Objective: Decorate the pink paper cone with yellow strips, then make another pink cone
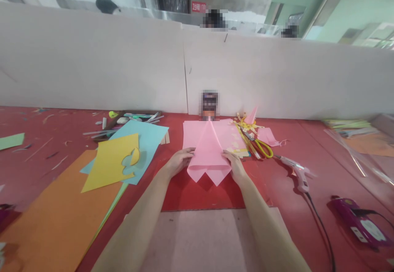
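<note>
A pink paper cone lies in front of me, its point facing away and its wide, pointed-edged mouth towards me. At its left edge, my left hand is closed with the fingertips on the paper. My right hand grips the opposite edge near the mouth. Flat pink paper lies beneath the cone's far half. Yellow-handled scissors rest just beyond my right hand, beside a small pink cone and yellow paper strips.
A glue gun with a black cord lies right, near a purple power strip. Yellow, blue and orange sheets overlap at left, before a tray of tools. A white partition closes the table's back.
</note>
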### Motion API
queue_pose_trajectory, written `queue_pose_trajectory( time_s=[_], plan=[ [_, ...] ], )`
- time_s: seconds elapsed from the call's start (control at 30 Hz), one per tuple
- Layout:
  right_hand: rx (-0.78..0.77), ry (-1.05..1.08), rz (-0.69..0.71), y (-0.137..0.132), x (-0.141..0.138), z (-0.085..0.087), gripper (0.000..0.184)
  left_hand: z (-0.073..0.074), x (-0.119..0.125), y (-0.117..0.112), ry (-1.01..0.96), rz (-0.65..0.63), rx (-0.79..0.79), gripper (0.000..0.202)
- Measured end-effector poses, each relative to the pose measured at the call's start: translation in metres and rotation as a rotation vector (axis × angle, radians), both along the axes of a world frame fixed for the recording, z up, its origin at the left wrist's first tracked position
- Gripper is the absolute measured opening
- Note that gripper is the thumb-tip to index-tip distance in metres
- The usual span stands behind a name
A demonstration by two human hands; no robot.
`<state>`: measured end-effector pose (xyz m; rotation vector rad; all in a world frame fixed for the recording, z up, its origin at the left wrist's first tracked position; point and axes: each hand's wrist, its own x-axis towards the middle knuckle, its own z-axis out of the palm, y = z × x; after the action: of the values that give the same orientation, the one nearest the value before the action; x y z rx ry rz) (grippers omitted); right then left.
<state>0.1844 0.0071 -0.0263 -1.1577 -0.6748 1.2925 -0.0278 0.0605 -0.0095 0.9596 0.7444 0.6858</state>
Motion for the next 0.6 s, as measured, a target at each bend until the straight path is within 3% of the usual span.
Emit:
queue_pose_trajectory(
  time_s=[0.2,0.37,0.47,0.6],
  plan=[
    [0.004,-0.036,0.067,-0.002,0.001,0.002,0.012,0.01,0.004,-0.009,0.194,-0.044,0.141,0.035],
    [0.038,-0.063,0.306,-0.013,0.003,0.018,0.025,0.013,0.005,-0.011,0.422,-0.064,0.269,0.04],
    [0.072,-0.169,0.393,-0.016,0.001,0.024,0.037,0.012,0.005,-0.009,0.482,-0.127,0.318,0.04],
    [0.064,-0.344,0.405,-0.015,-0.004,0.019,0.042,0.009,0.007,-0.008,0.458,-0.229,0.367,0.035]
  ],
)
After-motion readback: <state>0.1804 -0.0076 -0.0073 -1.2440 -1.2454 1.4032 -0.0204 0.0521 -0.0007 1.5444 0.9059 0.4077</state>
